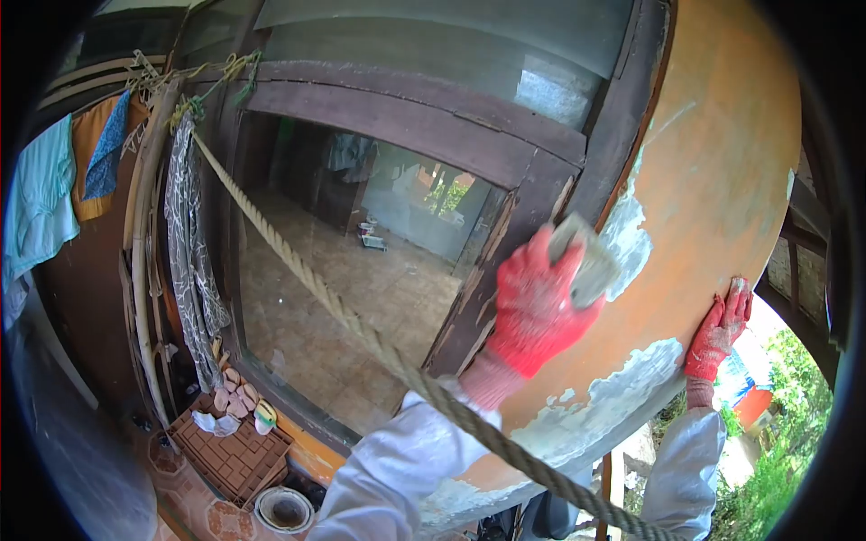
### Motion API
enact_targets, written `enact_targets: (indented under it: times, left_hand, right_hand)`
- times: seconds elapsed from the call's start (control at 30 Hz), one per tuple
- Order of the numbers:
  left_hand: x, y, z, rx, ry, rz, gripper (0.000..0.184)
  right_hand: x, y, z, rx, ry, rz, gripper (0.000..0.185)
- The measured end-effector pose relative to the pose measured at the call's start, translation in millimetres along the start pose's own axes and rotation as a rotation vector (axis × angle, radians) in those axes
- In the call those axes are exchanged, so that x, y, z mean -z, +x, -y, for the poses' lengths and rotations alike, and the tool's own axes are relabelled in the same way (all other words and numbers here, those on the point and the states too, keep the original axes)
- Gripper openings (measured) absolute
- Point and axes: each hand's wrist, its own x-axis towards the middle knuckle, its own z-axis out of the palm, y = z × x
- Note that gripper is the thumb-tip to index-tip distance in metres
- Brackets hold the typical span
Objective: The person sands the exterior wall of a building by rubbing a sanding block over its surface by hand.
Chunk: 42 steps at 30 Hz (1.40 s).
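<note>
My left hand (546, 302), in a red glove, is wrapped round a flat greyish block (591, 261). The block is against the edge of the orange wall (722, 117), beside the dark window frame (532, 189). Pale patches of bare or peeled paint (627, 239) show just right of the block. My right hand (720, 326), also red-gloved, lies with its palm side on the wall's right edge, its fingers pointing up and nothing visible in it.
A thick rope (334, 302) runs diagonally in front of the window (343, 270) and my left forearm. Clothes (41, 189) hang at the left. Below are a brown crate (221, 446) with slippers and a round bucket (283, 509). Greenery shows at the lower right.
</note>
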Motion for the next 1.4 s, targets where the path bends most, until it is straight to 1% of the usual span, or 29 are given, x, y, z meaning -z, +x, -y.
enact_targets:
  times: [0.03,0.07,0.1,0.13,0.17,0.23,0.27,0.3,0.33,0.4,0.43,0.5,0.53,0.6,0.63,0.7,0.77,0.83,0.87,0.97,1.0,1.07,1.13,1.2,1.27,1.3,1.37,1.4]
  left_hand:
    - [-7,27,-9,-0.017,-0.009,-0.016,0.073]
    - [-13,35,-14,-0.031,-0.013,-0.018,0.073]
    - [-18,39,-19,-0.049,0.021,-0.069,0.073]
    - [-21,40,-23,-0.068,0.057,-0.117,0.073]
    - [-24,18,-17,-0.105,0.043,-0.06,0.072]
    - [-18,-57,2,-0.31,0.205,0.017,0.069]
    - [-22,-101,15,-0.313,0.184,0.062,0.069]
    - [-13,-110,14,-0.321,0.162,0.106,0.069]
    - [-15,-108,14,-0.332,0.164,0.107,0.069]
    - [-19,-84,4,-0.309,0.189,0.143,0.069]
    - [-23,-51,-7,-0.303,0.195,0.053,0.071]
    - [-30,20,-28,-0.213,0.111,-0.086,0.073]
    - [-29,41,-35,-0.222,0.107,-0.087,0.073]
    - [-28,63,-46,0.012,0.009,-0.108,0.075]
    - [-32,52,-39,-0.069,0.046,-0.152,0.075]
    - [-30,0,-14,-0.085,0.038,-0.131,0.075]
    - [-21,-23,-8,-0.101,0.033,-0.109,0.075]
    - [-15,-22,-12,-0.014,-0.018,-0.087,0.077]
    - [-19,-11,-14,-0.017,-0.015,-0.085,0.077]
    - [-28,68,-41,-0.1,0.079,-0.107,0.077]
    - [-27,91,-53,-0.105,0.128,-0.08,0.076]
    - [-30,99,-59,-0.111,0.172,-0.045,0.075]
    - [-31,77,-51,-0.251,0.237,-0.086,0.074]
    - [-37,22,-25,-0.413,0.185,0.006,0.073]
    - [-29,-47,0,-0.595,0.201,0.238,0.073]
    - [-25,-52,6,-0.602,0.198,0.243,0.073]
    - [-21,-51,11,-0.768,0.212,0.39,0.074]
    - [-22,-29,7,-0.776,0.202,0.354,0.074]
  right_hand:
    - [1,-1,3,-0.014,0.018,0.01,0.045]
    - [1,-1,2,-0.025,0.033,0.023,0.045]
    - [0,-1,3,-0.012,0.054,0.001,0.049]
    - [3,-1,2,-0.021,0.049,-0.001,0.049]
    - [5,-1,4,-0.01,0.053,0.004,0.05]
    - [1,-1,4,-0.01,0.054,0.01,0.05]
    - [1,-1,4,-0.016,0.059,0.007,0.05]
    - [2,-1,4,-0.007,0.056,0.011,0.05]
    - [2,-1,4,0.001,0.05,0.015,0.05]
    - [5,0,7,-0.016,0.037,0.018,0.049]
    - [5,0,9,-0.027,0.026,0.024,0.048]
    - [5,-1,8,-0.041,0.028,0.027,0.048]
    - [4,-1,7,-0.051,0.033,0.039,0.048]
    - [6,-1,8,-0.059,0.043,0.039,0.047]
    - [8,-1,11,-0.063,0.052,0.033,0.047]
    - [9,0,13,-0.067,0.055,0.027,0.047]
    - [9,1,15,-0.071,0.063,0.024,0.047]
    - [12,1,16,-0.081,0.063,0.016,0.048]
    - [12,1,17,-0.088,0.067,0.021,0.048]
    - [10,0,15,-0.094,0.073,0.025,0.049]
    - [9,0,13,-0.088,0.072,0.035,0.049]
    - [7,2,12,-0.08,0.067,0.016,0.049]
    - [10,-3,12,-0.079,0.066,0.027,0.049]
    - [8,0,13,-0.068,0.098,-0.005,0.05]
    - [10,1,16,-0.087,0.076,0.009,0.05]
    - [11,2,16,-0.088,0.087,0.015,0.05]
    - [14,3,17,-0.087,0.11,0.016,0.05]
    - [17,4,19,-0.095,0.107,0.006,0.05]
